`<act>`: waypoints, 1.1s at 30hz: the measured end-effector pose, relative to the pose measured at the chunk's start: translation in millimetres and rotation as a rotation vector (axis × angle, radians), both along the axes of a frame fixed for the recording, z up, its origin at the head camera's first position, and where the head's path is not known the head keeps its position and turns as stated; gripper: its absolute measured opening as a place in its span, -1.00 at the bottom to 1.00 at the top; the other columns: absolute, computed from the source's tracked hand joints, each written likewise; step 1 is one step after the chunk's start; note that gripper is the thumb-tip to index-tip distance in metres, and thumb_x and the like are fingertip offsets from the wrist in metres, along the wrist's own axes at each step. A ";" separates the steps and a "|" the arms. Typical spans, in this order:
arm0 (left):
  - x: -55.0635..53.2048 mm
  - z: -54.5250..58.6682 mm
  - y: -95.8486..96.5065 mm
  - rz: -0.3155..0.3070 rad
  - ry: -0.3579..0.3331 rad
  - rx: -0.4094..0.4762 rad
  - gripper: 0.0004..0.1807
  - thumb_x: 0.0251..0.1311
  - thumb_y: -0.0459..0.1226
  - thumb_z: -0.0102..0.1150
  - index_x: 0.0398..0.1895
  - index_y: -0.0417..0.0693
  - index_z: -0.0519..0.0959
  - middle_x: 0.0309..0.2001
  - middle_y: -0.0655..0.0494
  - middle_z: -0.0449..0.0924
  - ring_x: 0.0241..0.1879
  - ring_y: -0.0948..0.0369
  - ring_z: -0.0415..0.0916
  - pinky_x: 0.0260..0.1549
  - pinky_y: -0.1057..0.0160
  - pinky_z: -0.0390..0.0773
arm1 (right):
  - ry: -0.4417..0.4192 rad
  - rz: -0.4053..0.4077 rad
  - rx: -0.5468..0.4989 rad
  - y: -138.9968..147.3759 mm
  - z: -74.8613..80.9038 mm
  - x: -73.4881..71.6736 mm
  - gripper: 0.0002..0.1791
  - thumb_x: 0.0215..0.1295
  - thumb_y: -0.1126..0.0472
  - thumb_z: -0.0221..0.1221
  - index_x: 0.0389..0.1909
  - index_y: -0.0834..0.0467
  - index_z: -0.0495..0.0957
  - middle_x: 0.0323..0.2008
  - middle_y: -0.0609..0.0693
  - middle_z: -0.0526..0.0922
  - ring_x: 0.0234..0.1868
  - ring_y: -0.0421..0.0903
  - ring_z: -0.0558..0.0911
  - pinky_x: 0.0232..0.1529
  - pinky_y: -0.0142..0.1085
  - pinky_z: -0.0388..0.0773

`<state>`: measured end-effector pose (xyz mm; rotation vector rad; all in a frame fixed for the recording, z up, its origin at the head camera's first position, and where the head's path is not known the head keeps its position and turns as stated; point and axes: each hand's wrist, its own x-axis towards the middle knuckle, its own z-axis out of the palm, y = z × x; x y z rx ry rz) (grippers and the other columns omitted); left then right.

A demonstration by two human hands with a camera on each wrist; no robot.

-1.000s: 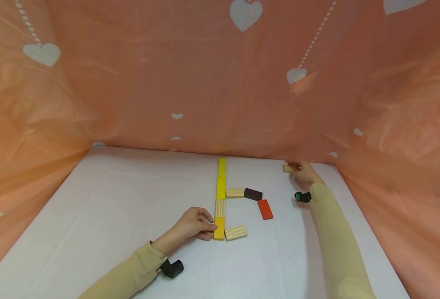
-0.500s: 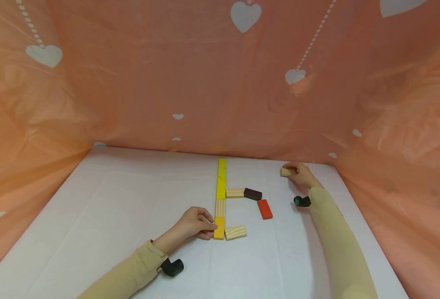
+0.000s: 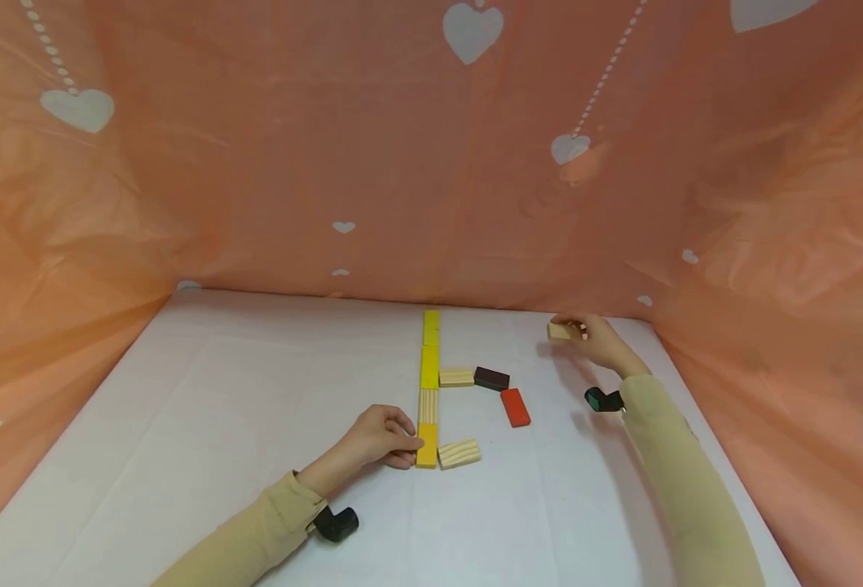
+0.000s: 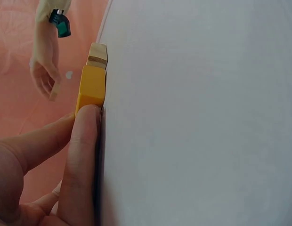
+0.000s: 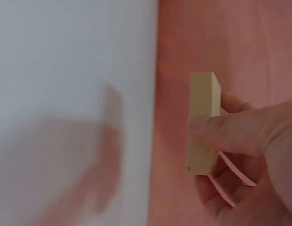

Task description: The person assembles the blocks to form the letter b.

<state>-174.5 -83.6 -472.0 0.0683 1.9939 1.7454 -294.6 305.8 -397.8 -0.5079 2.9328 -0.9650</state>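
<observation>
Near the table's back edge my right hand (image 3: 598,338) holds a plain wooden block (image 5: 200,96), thumb on one face and fingers behind it; its shadow falls on the table. My left hand (image 3: 376,436) rests at the near end of a straight row, thumb and a finger on the orange-yellow block (image 3: 427,447). Up the row lie a striped wooden block (image 3: 428,406) and two yellow blocks (image 3: 429,367). Right of the row curve a wooden block (image 3: 456,377), a dark brown block (image 3: 492,378) and a red block (image 3: 515,408). Another wooden block (image 3: 459,453) lies slanted beside the orange-yellow one.
The blocks lie on a white-covered table (image 3: 255,367). An orange curtain (image 3: 292,163) with white hearts hangs behind it and along both sides. Each wrist carries a small black camera, as on the left wrist (image 3: 336,524).
My right hand shifts slightly with the wooden block, and its forearm and wrist camera swing a little to the right. The left hand stays on the orange-yellow block.
</observation>
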 end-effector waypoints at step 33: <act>-2.1 -0.6 0.7 0.011 0.002 0.006 -0.76 0.09 -0.45 0.32 -0.25 -0.37 0.47 -0.52 -0.10 0.58 -0.61 0.18 0.61 -0.54 0.22 0.70 | 0.021 0.407 -0.038 -65.7 16.1 74.6 -0.61 0.11 0.51 0.28 -0.06 0.12 0.57 -0.12 -0.09 0.59 -0.10 -0.08 0.50 -0.01 -0.15 0.50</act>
